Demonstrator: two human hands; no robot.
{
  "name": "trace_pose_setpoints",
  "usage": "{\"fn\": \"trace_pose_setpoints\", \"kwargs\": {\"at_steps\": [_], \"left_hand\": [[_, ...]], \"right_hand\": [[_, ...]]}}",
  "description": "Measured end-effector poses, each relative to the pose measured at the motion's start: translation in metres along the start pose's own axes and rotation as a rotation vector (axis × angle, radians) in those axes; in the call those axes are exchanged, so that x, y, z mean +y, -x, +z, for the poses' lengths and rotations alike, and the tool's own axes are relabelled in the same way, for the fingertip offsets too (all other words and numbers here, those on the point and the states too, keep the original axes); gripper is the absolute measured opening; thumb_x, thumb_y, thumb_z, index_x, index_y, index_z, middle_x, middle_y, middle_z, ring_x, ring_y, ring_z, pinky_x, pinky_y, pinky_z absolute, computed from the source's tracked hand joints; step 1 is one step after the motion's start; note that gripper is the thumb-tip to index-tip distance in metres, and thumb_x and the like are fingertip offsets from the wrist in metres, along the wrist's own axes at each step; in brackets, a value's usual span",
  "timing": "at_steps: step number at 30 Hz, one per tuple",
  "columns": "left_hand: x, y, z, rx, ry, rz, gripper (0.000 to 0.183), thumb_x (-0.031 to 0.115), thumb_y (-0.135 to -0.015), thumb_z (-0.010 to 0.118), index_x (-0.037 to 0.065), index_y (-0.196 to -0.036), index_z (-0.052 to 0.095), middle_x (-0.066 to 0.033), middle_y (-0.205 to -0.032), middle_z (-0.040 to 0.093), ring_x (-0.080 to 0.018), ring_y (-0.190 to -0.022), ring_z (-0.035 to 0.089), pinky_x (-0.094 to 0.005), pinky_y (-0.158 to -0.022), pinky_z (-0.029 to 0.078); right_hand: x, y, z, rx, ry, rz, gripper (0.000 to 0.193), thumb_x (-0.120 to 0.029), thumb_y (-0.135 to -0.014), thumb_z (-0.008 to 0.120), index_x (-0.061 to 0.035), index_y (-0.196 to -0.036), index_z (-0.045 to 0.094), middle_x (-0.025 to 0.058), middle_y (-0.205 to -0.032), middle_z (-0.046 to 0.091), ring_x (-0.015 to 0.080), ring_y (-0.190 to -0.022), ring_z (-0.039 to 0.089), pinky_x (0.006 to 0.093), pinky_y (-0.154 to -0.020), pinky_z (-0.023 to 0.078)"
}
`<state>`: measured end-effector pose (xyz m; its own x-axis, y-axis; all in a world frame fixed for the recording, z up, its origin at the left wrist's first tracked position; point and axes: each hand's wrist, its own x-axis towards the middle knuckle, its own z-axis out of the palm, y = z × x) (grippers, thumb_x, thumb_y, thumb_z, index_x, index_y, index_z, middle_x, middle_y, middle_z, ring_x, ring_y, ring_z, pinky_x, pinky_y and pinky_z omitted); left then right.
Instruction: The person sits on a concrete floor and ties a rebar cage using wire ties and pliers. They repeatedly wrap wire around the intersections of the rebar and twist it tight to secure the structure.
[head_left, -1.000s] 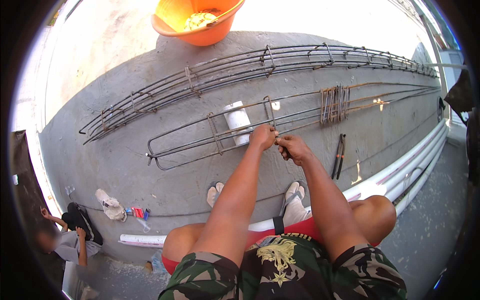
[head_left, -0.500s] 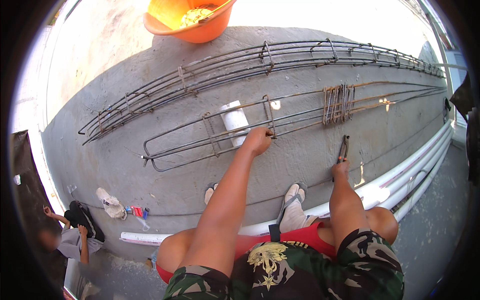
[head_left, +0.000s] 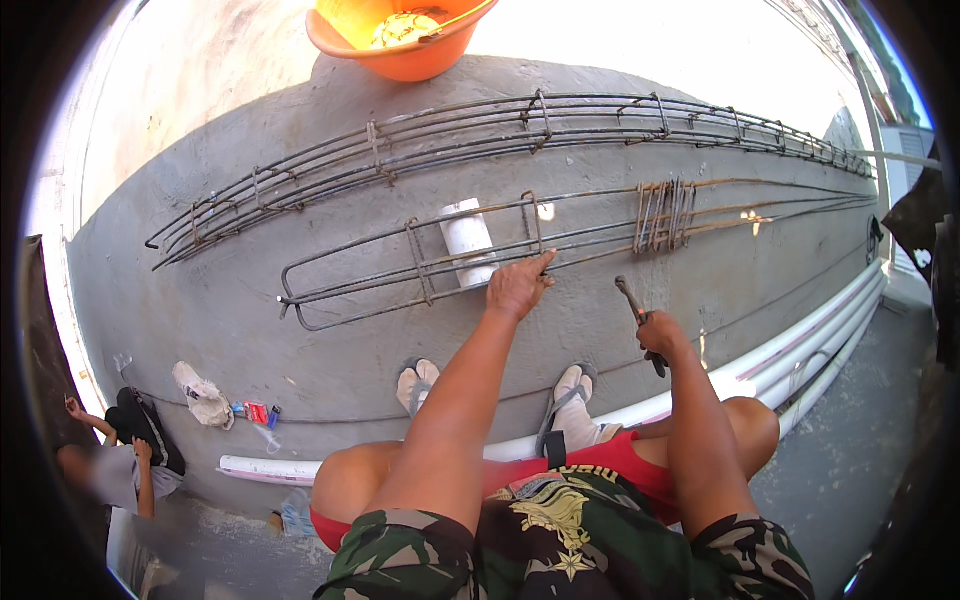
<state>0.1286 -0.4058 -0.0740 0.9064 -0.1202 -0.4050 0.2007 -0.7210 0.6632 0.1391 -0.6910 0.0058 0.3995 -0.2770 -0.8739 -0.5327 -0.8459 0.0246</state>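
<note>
Left hand at the near rebar cage (head_left: 600, 240), index finger (head_left: 541, 262) stretched out, whether it pinches anything I can't tell! Right hand (head_left: 660, 335) clenches dark pincers (head_left: 632, 300) off to the right, clear of the steel, white pipe piece (head_left: 467, 240) under the bars.

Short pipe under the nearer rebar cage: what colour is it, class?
The short pipe is white, best seen in the head view.
</note>
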Motion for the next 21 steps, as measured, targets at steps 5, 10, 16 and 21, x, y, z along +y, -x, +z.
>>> {"fn": "trace_pose_setpoints", "kwargs": {"at_steps": [5,10,16,21], "left_hand": [[-0.001,-0.01,-0.014,-0.2,0.108,-0.003,0.063,0.032,-0.083,0.072,0.03,-0.141,0.049,-0.0148,-0.119,0.066,-0.0358,-0.108,0.062,-0.0438,-0.091,0.049],[-0.002,-0.012,-0.026,-0.292,0.208,-0.023,0.067,0.035,-0.083,0.073,0.029,-0.144,0.047,-0.0191,-0.122,0.064,-0.0379,-0.115,0.059,-0.0434,-0.097,0.047],[-0.008,-0.012,-0.025,-0.282,0.247,0.0,0.07,0.042,-0.079,0.075,0.029,-0.143,0.048,-0.018,-0.122,0.064,-0.0373,-0.115,0.06,-0.0432,-0.095,0.048],[-0.002,-0.011,-0.032,-0.29,0.277,-0.021,0.072,0.042,-0.077,0.077,0.028,-0.142,0.049,-0.0175,-0.122,0.065,-0.0367,-0.114,0.06,-0.0429,-0.094,0.049]], "right_hand": [[-0.035,0.039,0.015,0.165,0.524,-0.316,0.055,-0.014,-0.089,0.053,-0.0171,-0.143,0.046,0.0233,-0.116,0.061,0.0377,-0.108,0.061,0.0486,-0.081,0.053],[-0.074,0.071,0.028,0.456,0.8,-0.36,0.059,-0.018,-0.092,0.055,-0.025,-0.148,0.04,0.0193,-0.142,0.042,0.0453,-0.134,0.036,0.064,-0.096,0.041],[-0.08,0.078,0.045,0.639,0.802,-0.438,0.065,-0.014,-0.089,0.057,-0.0261,-0.149,0.038,0.0208,-0.14,0.04,0.0438,-0.134,0.034,0.066,-0.1,0.033],[-0.08,0.081,0.051,0.722,0.835,-0.447,0.062,-0.016,-0.091,0.057,-0.0262,-0.149,0.038,0.0212,-0.139,0.041,0.0443,-0.133,0.035,0.0655,-0.1,0.032]]}}
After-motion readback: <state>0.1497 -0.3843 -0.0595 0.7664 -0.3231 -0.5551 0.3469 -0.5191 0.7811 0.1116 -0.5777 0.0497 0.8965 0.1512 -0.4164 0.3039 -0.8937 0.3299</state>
